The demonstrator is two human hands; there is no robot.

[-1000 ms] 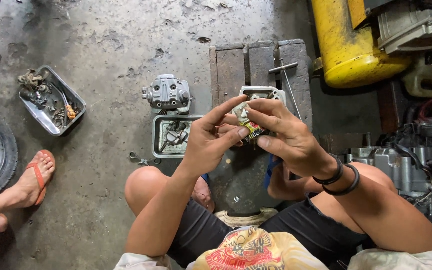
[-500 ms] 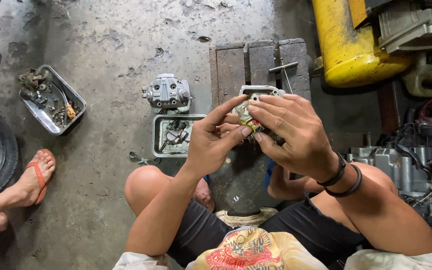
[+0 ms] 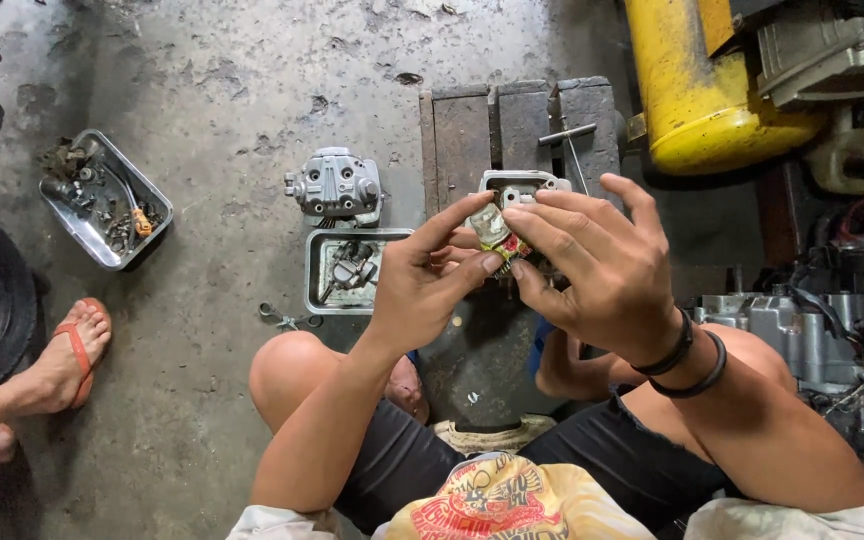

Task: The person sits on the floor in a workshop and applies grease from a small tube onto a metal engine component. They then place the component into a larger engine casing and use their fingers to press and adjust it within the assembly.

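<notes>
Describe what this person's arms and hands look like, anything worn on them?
Both arms are bare, no sleeves or gloves showing. The right hand has two dark bands around its wrist. The left hand wears nothing: no ring, watch or band visible.

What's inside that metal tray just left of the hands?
The metal tray on the floor holds a few small grey engine parts lying loose. The left hand covers its right edge, so anything there is hidden.
</notes>
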